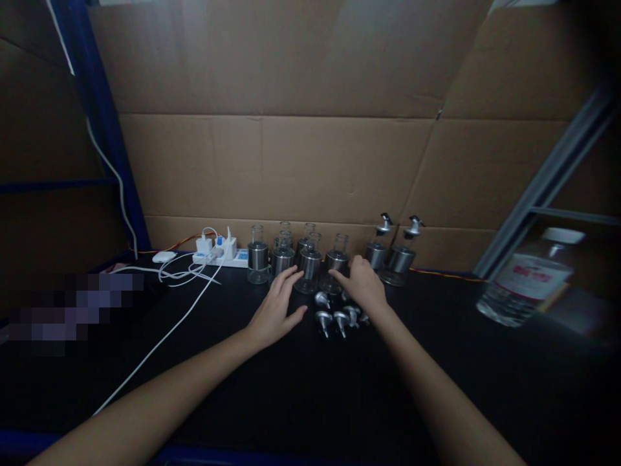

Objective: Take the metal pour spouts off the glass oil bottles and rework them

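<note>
My left hand is open, its fingers spread and its thumb apart, in front of a glass bottle with a metal band. Whether its fingertips touch the glass is unclear. My right hand has its thumb stretched left across the lower front of another banded bottle; its other fingers are partly hidden, and no grip shows. Between and below the hands lie several metal pour spouts. Two bottles at the right carry spouts, including a front one; several at the left have bare necks, such as the leftmost bottle.
A white power strip with chargers and looping white cables lies at the left. A large water bottle stands at the right. Cardboard walls the back of the black table.
</note>
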Tool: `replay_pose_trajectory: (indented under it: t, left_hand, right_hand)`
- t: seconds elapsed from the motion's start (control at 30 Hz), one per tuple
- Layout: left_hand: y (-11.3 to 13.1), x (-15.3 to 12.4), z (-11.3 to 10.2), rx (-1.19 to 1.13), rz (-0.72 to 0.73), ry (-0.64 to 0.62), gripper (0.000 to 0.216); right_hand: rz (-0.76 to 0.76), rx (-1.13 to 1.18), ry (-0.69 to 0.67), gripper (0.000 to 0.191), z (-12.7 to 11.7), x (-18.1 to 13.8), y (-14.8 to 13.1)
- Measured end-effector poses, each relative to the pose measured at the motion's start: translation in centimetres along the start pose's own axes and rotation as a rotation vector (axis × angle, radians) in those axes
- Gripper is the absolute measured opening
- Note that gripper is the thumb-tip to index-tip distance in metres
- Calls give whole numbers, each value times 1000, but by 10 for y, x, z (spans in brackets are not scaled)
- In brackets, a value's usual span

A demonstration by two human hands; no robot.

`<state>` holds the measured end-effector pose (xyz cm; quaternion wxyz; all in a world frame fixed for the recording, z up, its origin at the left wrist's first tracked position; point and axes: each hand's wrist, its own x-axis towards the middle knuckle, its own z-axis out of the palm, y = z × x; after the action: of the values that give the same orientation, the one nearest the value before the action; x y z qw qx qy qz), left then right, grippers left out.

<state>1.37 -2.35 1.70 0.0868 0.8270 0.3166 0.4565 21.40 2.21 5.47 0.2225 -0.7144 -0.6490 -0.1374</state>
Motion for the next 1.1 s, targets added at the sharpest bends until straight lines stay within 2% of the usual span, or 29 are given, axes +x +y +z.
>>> replay_pose_trajectory:
  t: [0.07, 0.23, 0.4, 0.77, 1.1]
  left_hand:
    - [-1, 0, 0, 3, 0, 0, 56]
    - [-1, 0, 2, 14, -11, -6, 57]
    - [0, 0, 1, 19, -14, -19, 56]
    - [0, 1, 2, 18, -4, -21, 56]
    - [0, 0, 1, 32, 17, -42, 54]
  right_hand:
    - [-50, -43, -37, 33, -7, -1, -1]
    - [-171, -84, -114, 31, -12, -3, -7]
    - [-159, -78, -129, 27, -1, -4, -8]
    - [-181, -55, -234, 41, 17, -3, -11]
    - [-164, -48, -237, 47, 25, 3, -6]
